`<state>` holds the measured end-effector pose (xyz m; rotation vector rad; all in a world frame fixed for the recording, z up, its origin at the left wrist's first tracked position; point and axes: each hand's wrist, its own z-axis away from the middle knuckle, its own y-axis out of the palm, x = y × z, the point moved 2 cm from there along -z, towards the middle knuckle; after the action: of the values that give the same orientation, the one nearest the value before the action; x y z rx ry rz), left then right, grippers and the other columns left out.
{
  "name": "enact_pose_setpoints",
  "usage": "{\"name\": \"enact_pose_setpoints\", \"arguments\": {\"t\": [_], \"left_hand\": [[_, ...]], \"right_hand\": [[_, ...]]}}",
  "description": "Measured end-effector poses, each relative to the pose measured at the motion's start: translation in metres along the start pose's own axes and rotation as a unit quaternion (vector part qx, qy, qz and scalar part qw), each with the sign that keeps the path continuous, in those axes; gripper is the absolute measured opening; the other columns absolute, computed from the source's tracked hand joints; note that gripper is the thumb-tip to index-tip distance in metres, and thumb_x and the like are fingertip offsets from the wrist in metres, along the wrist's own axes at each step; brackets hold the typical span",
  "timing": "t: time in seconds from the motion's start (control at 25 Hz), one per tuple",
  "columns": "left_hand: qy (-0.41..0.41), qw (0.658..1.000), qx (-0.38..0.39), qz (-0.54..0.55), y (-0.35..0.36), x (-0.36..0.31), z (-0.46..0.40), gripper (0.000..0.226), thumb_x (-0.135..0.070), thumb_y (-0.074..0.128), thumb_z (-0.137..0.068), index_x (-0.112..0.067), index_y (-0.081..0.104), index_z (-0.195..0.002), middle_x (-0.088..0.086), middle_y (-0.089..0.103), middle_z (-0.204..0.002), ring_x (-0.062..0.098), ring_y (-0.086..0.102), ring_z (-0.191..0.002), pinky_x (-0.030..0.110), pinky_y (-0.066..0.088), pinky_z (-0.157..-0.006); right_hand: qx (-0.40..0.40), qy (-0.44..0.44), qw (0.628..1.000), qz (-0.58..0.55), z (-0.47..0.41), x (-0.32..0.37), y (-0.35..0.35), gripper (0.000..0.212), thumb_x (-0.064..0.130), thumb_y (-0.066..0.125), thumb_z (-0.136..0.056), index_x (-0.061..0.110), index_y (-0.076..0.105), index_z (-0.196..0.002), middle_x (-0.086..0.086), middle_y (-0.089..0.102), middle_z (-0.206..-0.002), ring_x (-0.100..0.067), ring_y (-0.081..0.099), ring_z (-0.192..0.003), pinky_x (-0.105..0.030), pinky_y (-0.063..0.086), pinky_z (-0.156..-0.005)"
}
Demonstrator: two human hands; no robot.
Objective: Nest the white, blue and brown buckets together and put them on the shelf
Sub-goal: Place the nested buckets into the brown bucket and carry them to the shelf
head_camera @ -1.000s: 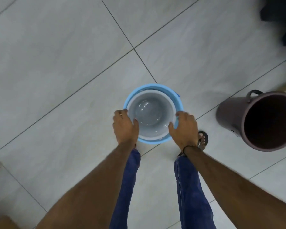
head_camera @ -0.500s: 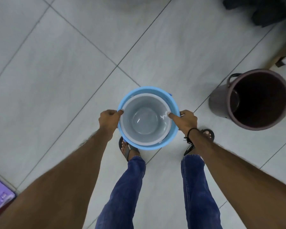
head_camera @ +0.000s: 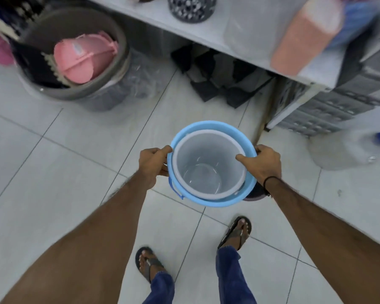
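Observation:
I hold the blue bucket [head_camera: 208, 199] above the floor, with the white bucket [head_camera: 206, 167] nested inside it. My left hand [head_camera: 154, 162] grips the rim on the left side. My right hand [head_camera: 261, 163] grips the right side, its thumb over the white rim. A sliver of the brown bucket [head_camera: 253, 194] shows under the blue bucket's right edge; I cannot tell whether they touch. The grey shelf [head_camera: 228, 31] runs across the top of the view, ahead of the buckets.
On the shelf stand a dark perforated basket [head_camera: 192, 8] and a salmon container [head_camera: 305, 36]. A large grey tub [head_camera: 79, 93] with pink items sits on the floor at left. Black items [head_camera: 217, 80] lie under the shelf; grey crates [head_camera: 338, 104] at right.
The nested blue and white buckets have been lifted off the floor and carried toward the shelf. The view has swung up; the brown bucket went from standing at the right to almost hidden.

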<state>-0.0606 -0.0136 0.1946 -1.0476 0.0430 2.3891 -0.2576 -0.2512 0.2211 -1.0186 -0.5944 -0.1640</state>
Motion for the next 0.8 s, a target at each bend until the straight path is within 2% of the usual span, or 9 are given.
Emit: {"name": "enact_pose_setpoints", "arguments": {"t": [0.12,0.24,0.36,0.52,0.64,0.8], "left_hand": [[0.007,0.999,0.035,-0.016,0.079,-0.024,-0.002,0.033,-0.025,0.073,-0.080,0.008,0.068,-0.083,0.011,0.068,-0.058,0.023,0.063,-0.041,0.029,0.056,-0.042],[-0.013,0.999,0.040,-0.029,0.146,-0.014,-0.014,0.039,-0.025,0.073,-0.080,0.012,0.066,-0.090,0.011,0.069,-0.059,0.024,0.065,-0.042,0.030,0.056,-0.043],[-0.054,0.997,0.033,-0.046,0.197,0.023,-0.034,0.036,-0.025,0.071,-0.084,0.010,0.068,-0.093,0.014,0.072,-0.067,0.024,0.068,-0.046,0.033,0.059,-0.046],[-0.119,0.991,0.022,-0.056,0.238,0.091,-0.059,0.032,-0.024,0.069,-0.087,0.005,0.068,-0.098,0.022,0.075,-0.084,0.026,0.073,-0.056,0.040,0.064,-0.056],[-0.165,0.985,0.014,-0.042,0.259,0.135,-0.069,0.031,-0.024,0.069,-0.090,0.003,0.066,-0.105,0.022,0.074,-0.097,0.029,0.074,-0.072,0.044,0.064,-0.071],[-0.189,0.982,-0.017,-0.018,0.287,0.164,-0.077,0.034,-0.034,0.066,-0.088,-0.007,0.067,-0.109,0.018,0.069,-0.116,0.032,0.065,-0.106,0.049,0.052,-0.094]], "right_hand": [[-0.040,0.017,0.999,0.010,-0.042,-0.023,-0.056,0.036,0.047,0.081,-0.062,0.021,0.069,-0.084,0.001,0.069,-0.077,-0.022,0.067,-0.069,-0.030,0.055,-0.061],[-0.042,0.037,0.998,0.021,-0.085,-0.061,-0.080,0.037,0.046,0.081,-0.063,0.021,0.071,-0.089,0.000,0.071,-0.080,-0.023,0.069,-0.071,-0.033,0.058,-0.063],[-0.015,0.059,0.997,0.042,-0.128,-0.112,-0.076,0.035,0.045,0.079,-0.065,0.022,0.071,-0.089,0.001,0.071,-0.080,-0.024,0.068,-0.071,-0.033,0.058,-0.064],[0.039,0.071,0.995,0.065,-0.170,-0.182,-0.042,0.027,0.038,0.078,-0.069,0.021,0.071,-0.089,0.002,0.069,-0.077,-0.022,0.065,-0.067,-0.027,0.049,-0.060],[0.072,0.077,0.992,0.071,-0.186,-0.223,-0.013,0.028,0.034,0.078,-0.077,0.018,0.071,-0.099,0.000,0.069,-0.082,-0.024,0.064,-0.072,-0.027,0.047,-0.062],[0.069,0.052,0.993,0.081,-0.204,-0.255,0.019,0.039,0.035,0.078,-0.082,0.014,0.067,-0.113,-0.009,0.070,-0.100,-0.029,0.066,-0.087,-0.030,0.049,-0.069]]}}
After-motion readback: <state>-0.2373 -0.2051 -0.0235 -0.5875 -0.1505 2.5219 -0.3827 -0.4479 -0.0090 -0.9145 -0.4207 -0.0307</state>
